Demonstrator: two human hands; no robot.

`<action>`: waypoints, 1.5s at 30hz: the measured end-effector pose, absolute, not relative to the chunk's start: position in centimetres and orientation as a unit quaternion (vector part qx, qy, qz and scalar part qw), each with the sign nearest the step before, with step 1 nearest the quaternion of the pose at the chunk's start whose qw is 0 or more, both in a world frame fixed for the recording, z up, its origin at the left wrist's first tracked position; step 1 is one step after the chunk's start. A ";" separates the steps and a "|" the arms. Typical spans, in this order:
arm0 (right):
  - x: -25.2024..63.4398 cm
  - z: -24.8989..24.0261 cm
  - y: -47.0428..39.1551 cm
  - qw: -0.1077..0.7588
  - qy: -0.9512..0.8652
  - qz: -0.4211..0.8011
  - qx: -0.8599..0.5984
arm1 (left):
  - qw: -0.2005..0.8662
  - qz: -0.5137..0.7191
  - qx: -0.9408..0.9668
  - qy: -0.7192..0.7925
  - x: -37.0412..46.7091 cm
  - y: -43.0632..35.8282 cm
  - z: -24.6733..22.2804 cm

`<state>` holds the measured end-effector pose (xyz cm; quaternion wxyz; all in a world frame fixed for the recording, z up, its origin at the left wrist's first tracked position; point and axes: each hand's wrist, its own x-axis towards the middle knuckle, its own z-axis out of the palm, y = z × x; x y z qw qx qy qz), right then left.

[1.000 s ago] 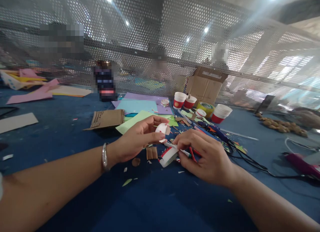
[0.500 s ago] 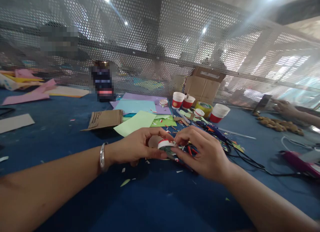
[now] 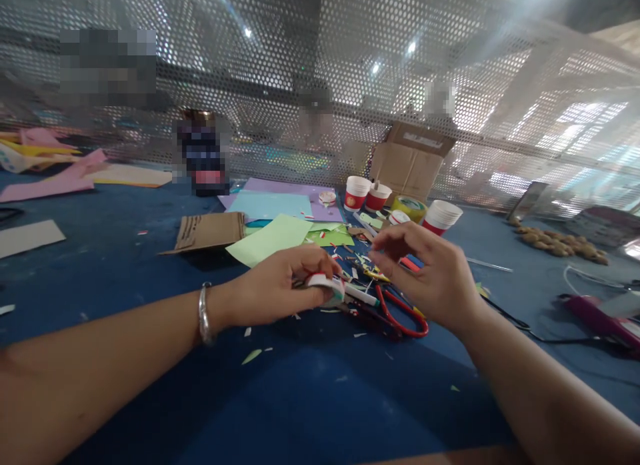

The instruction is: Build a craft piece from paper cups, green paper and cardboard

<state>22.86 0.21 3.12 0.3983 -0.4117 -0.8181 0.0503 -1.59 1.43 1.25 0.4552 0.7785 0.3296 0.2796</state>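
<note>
My left hand [image 3: 287, 281] is closed on a short, round piece of cut paper cup [image 3: 325, 283], white with a red edge. Its fingers cover part of that piece. Clear of it, to the right, my right hand [image 3: 425, 268] hovers with curved fingers and thumb apart, holding nothing I can see. Below the right hand lie red-handled scissors [image 3: 405, 318]. A white pen-like stick [image 3: 361, 293] with a green end rests between the two hands, among paper scraps.
Behind the hands are green paper [image 3: 273, 239], corrugated cardboard [image 3: 213, 233], paper cups [image 3: 357, 193], a tape roll [image 3: 410, 208] and a cardboard box [image 3: 413, 168]. A purple device [image 3: 597, 323] with cables lies at right. A perforated metal screen [image 3: 280, 71] closes off the back.
My right hand has let go of the cup piece and moved up and right, uncovering the scissors. The cup piece stays in my left hand, tilted differently. The other person's hand at far right is gone.
</note>
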 end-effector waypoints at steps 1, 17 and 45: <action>23.3 3.2 0.6 0.389 -0.813 0.050 -0.430 | 0.436 0.250 0.802 0.324 -1.6 1.2 1.3; 22.2 3.5 -0.4 0.023 -0.900 0.140 -0.412 | 0.367 0.390 0.742 0.404 -2.0 1.6 2.3; 22.4 3.7 0.1 0.279 -0.811 0.222 -0.464 | 0.595 0.449 0.552 0.373 -1.6 1.8 2.6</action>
